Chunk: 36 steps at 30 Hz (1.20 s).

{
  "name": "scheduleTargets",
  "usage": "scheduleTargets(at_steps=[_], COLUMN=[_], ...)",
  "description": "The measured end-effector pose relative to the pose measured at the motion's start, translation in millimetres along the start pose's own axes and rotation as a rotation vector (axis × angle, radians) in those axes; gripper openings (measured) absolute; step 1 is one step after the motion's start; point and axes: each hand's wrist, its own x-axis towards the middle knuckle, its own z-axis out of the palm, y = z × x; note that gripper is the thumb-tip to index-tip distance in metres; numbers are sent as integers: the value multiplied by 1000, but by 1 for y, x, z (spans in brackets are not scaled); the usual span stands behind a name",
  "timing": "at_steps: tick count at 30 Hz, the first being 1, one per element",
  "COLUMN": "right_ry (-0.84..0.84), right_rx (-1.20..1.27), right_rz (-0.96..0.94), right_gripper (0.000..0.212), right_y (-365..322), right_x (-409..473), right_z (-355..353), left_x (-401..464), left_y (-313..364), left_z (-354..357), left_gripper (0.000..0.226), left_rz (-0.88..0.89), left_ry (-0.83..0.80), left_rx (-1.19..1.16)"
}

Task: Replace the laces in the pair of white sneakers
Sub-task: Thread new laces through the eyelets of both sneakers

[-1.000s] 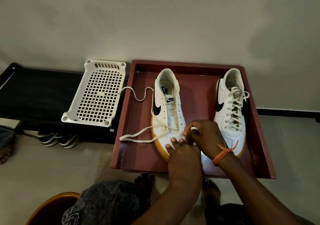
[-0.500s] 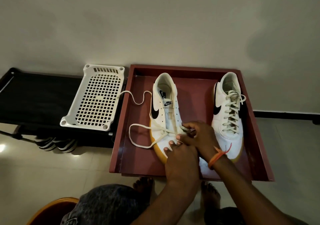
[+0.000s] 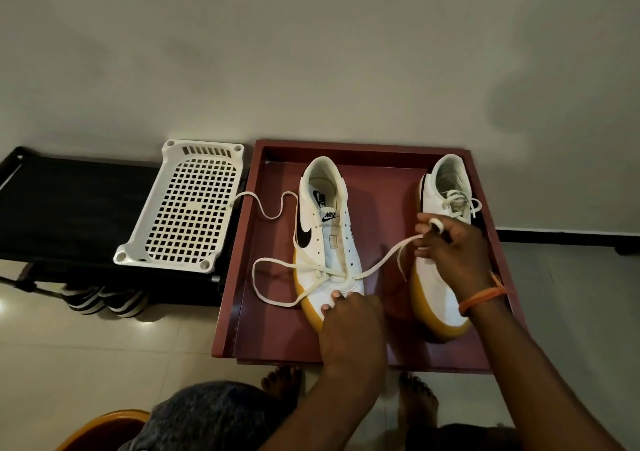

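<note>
So both white sneakers sit in a dark red tray (image 3: 242,277) with raised edges. The left sneaker (image 3: 325,242) is mostly unlaced, only its lowest eyelets threaded. The left hand (image 3: 349,326) presses down on its toe, fingers fairly flat, no grip on anything. The right hand (image 3: 450,253) has a tight pinch grip on one end of the cream lace (image 3: 377,263), pulled out taut to the right over the right sneaker (image 3: 440,294), which is fully laced. The other lace end loops loosely left across the tray and trails onto a white plastic grid rack (image 3: 187,204) beside it. Orange thread band (image 3: 481,298) on the right wrist.
</note>
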Motion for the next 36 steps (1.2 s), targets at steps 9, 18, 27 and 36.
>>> scheduleTargets(at_steps=[9, 18, 27, 36], right_ry=[11, -346, 33, -385], right_rx=[-504, -355, -312, -508], right_rz=[-365, -60, 45, -156], right_gripper=[59, 15, 33, 10], right_y=[-9, 4, 4, -3], right_x=[-20, -44, -9, -45], right_z=[11, 56, -8, 52], left_x=[16, -1, -6, -1], left_y=[-31, -6, 1, 3], left_z=[-45, -27, -25, -27], left_gripper=[33, 37, 38, 46], left_rz=[-22, 106, 40, 22], left_ry=[-14, -239, -266, -280], left_rx=[-104, 151, 202, 204])
